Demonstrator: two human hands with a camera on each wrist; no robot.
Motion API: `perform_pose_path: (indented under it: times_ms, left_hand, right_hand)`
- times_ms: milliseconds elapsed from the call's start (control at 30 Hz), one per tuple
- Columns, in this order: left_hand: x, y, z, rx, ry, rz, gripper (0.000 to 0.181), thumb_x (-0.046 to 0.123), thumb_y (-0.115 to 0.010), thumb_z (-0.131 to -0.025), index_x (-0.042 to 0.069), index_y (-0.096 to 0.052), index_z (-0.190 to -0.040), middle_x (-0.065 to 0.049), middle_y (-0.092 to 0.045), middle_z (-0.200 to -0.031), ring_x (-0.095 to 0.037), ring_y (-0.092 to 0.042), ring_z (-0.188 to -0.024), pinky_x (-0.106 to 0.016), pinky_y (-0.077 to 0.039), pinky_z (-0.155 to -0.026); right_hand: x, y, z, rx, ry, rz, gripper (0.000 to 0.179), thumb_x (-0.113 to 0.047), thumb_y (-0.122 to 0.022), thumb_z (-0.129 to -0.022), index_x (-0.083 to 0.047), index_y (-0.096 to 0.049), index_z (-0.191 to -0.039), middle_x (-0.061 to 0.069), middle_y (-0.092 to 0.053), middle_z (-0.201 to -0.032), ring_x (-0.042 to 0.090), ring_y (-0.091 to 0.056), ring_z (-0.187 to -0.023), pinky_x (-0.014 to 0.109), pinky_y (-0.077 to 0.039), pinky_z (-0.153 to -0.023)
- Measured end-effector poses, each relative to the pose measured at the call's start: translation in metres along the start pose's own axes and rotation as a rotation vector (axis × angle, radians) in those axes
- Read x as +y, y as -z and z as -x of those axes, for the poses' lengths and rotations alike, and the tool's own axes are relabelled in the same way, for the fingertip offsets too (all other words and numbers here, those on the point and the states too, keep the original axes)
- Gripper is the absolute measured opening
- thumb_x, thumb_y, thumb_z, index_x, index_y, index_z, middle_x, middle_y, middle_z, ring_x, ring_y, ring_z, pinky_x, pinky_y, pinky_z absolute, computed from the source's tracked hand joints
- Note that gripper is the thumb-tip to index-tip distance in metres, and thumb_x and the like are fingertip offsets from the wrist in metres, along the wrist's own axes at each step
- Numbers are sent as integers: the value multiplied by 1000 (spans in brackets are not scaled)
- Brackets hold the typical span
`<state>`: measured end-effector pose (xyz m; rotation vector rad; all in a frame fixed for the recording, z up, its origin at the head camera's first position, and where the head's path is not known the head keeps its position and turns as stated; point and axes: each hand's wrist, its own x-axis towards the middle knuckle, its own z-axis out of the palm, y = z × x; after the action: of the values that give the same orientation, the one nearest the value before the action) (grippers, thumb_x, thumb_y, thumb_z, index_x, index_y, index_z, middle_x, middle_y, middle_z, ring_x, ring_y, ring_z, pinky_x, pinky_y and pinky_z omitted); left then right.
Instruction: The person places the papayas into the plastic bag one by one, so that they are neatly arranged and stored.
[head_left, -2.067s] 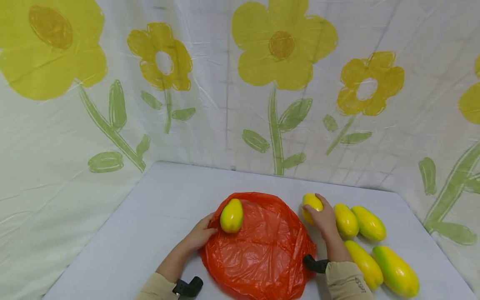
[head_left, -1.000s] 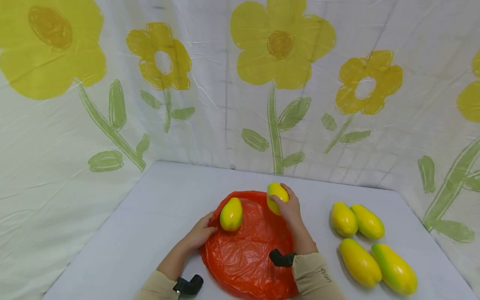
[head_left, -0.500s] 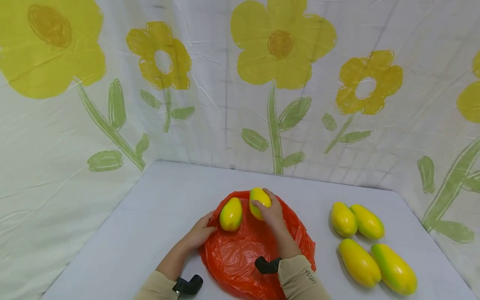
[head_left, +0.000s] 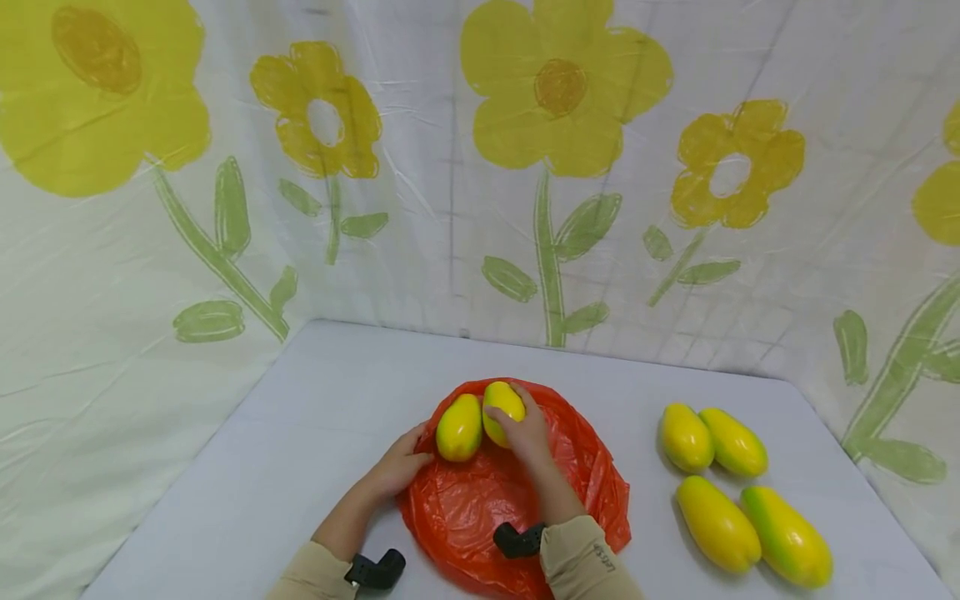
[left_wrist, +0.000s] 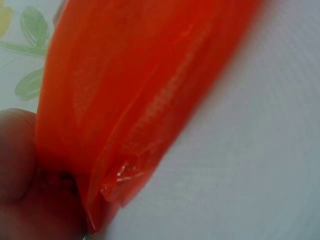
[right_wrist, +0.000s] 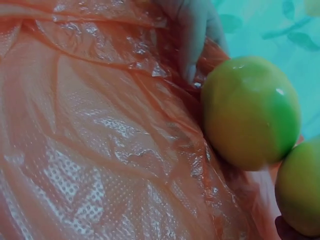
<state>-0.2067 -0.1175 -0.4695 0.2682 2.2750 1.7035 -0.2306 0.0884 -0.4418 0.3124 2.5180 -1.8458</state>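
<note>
At left side of red bag (head_left: pixel 468 517): left hand (head_left: pixel 400 468), fingers pinching its rim. Within rim: right hand (head_left: pixel 531 432), fingers clamped round yellow fruit (head_left: pixel 501 407), second fruit (head_left: pixel 459 429) beside.

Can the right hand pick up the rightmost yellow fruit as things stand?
Probably not yet: the right hand holds another yellow fruit at the red bag. With that released, it likely could, since the rightmost fruit lies uncovered on the table.

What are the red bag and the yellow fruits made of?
Red bag: apparently thin, glossy plastic film; it creases crisply and catches bright glints.
Yellow fruits: smooth and shiny, perhaps moulded plastic or foam, since the skins look unblemished; real waxy skin can't be ruled out.
</note>
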Motion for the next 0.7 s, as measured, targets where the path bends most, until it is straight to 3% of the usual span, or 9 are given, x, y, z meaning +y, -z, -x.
perform_pose_path:
  times_ms: [433,700]
  left_hand:
    - [-1,-1,-1,7,-48,-41,54,2,-44,-90,5,-34,-142,-18,-43,-141,-31,-49,-121,-46,-47,-97]
    - [-1,-2,-1,14,-34,-8,53,2,-43,-90,5,-34,-143,-18,-43,-141,-28,-53,-115,-45,-50,-92]
  right_hand:
    - [8,-2,-1,-9,4,-7,70,-33,-69,-80,-21,-37,-141,11,-46,-133,31,-47,-114,46,-51,-89]
    - [16,-3,-1,-16,33,16,72,-34,-70,-80,-19,-36,-142,11,-47,-133,31,-48,-113,46,-52,-88]
